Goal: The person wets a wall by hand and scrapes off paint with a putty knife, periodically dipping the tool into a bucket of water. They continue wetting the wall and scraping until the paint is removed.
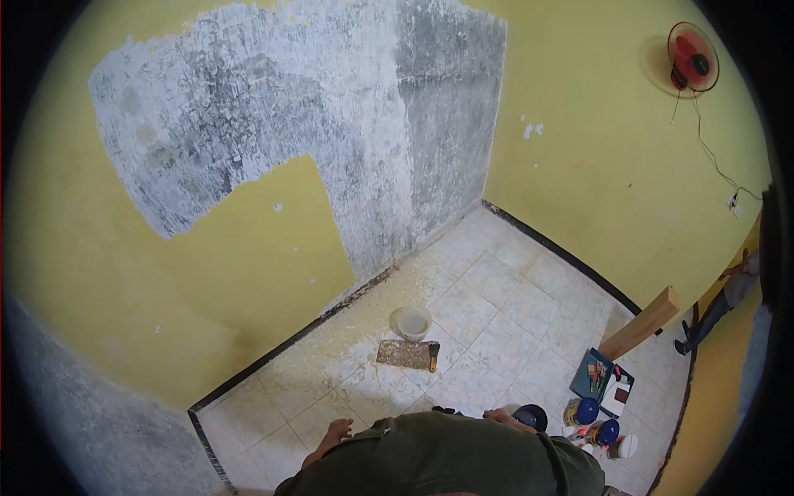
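At the bottom of the head view, past my dark green shirt [447,455], my left hand [337,431] hangs over the tiled floor, fingers loosely apart with nothing visible in them. My right hand [506,419] is next to a dark round container [532,416]; the shirt hides part of this hand, and I cannot tell whether it holds anything. Farther out on the tiles stands a pale bowl [412,323]. Just in front of it lies a flat, stained rectangular board [403,355] with a yellow-handled tool [433,358] across its right end.
The left wall has a large scraped grey patch [240,107], with flakes [364,331] on the floor below. At right are blue-lidded tubs [583,411], a teal case [592,374], a wooden post [641,322] and a red wall fan [693,58]. Another person [728,293] stands at the far right.
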{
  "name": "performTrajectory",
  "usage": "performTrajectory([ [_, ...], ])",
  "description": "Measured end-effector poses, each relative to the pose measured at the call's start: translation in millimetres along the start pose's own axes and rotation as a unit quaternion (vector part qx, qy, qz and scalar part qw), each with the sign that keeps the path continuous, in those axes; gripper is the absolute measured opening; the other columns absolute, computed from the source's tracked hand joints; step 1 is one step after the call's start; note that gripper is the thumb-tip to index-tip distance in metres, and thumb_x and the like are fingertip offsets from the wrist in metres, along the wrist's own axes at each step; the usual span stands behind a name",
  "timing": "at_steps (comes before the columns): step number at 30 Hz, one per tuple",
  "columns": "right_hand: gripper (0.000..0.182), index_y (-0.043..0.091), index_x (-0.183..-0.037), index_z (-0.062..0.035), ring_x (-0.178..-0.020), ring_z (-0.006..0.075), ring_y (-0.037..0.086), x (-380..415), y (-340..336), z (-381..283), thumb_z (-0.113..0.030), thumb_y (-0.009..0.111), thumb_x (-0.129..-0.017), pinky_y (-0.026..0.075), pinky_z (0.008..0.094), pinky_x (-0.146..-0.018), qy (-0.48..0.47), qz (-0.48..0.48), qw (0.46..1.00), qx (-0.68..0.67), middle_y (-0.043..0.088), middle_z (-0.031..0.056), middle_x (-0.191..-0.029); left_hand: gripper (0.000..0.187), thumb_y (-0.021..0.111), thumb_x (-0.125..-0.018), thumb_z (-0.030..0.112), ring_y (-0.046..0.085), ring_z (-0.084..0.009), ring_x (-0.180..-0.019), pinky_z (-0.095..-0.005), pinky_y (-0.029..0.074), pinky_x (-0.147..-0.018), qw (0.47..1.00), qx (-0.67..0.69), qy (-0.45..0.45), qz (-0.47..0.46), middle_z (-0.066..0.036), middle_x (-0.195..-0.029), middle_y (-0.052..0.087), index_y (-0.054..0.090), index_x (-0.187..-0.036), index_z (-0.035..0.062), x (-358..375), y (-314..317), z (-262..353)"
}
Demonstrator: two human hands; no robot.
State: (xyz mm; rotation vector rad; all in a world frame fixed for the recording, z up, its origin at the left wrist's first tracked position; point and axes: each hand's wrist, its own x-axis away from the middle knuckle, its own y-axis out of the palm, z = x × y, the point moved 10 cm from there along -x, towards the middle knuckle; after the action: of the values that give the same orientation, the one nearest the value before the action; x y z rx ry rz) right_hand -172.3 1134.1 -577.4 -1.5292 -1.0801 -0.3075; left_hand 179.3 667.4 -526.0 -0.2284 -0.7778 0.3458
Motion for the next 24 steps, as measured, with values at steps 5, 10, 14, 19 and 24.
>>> performTrajectory([
  [5,0.039,0.059,-0.120,-0.0068,-0.110,0.0375,0.061,-27,67,54,-0.028,0.040,-0.095,0.051,0.0472,-0.090,-0.156,-0.067,0.980,0.108,0.063,0.0163,-0.122,0.052,0.066,-0.088,0.027,0.061,-0.0318,-0.110,-0.0449,0.051,-0.088,0.976,-0.194,0.094,-0.023,-0.017,-0.117,0.062,0.050,-0.130,0.0005,12,14,-13],
  [10,0.037,0.059,-0.120,-0.0082,-0.109,0.0369,0.062,-59,87,11,-0.027,0.040,-0.095,0.052,0.0465,-0.089,-0.167,-0.058,0.951,0.253,0.063,0.0172,-0.121,0.047,0.066,-0.086,0.026,0.060,-0.0337,-0.110,-0.0462,0.050,-0.088,0.895,-0.423,0.140,-0.040,-0.018,-0.114,0.065,0.054,-0.125,0.0044,20,22,-26],
  [14,0.035,0.062,-0.116,-0.0093,-0.105,0.0371,0.063,-22,61,-26,-0.028,0.042,-0.093,0.052,0.0466,-0.087,-0.190,-0.058,0.941,0.274,0.065,0.0190,-0.115,0.043,0.065,-0.085,0.026,0.060,-0.0346,-0.110,-0.0467,0.050,-0.088,0.884,-0.447,0.138,-0.026,-0.018,-0.113,0.065,0.056,-0.123,0.0063,23,19,-38],
  [19,0.036,0.064,-0.111,-0.0085,-0.102,0.0379,0.064,26,7,-53,-0.028,0.042,-0.091,0.052,0.0470,-0.086,-0.128,-0.046,0.985,0.108,0.067,0.0196,-0.109,0.041,0.060,-0.088,0.031,0.061,-0.0337,-0.108,-0.0458,0.050,-0.088,0.887,-0.439,0.137,-0.036,-0.017,-0.113,0.066,0.057,-0.123,0.0093,14,10,-37],
  [24,0.039,0.064,-0.113,-0.0094,-0.103,0.0390,0.063,9,20,-39,-0.030,0.042,-0.089,0.051,0.0459,-0.088,-0.113,-0.050,0.991,0.042,0.066,0.0188,-0.113,0.043,0.058,-0.090,0.033,0.062,-0.0328,-0.108,-0.0433,0.050,-0.090,0.989,-0.145,-0.007,0.010,-0.015,-0.117,0.065,0.057,-0.127,0.0119,31,-11,-43],
])
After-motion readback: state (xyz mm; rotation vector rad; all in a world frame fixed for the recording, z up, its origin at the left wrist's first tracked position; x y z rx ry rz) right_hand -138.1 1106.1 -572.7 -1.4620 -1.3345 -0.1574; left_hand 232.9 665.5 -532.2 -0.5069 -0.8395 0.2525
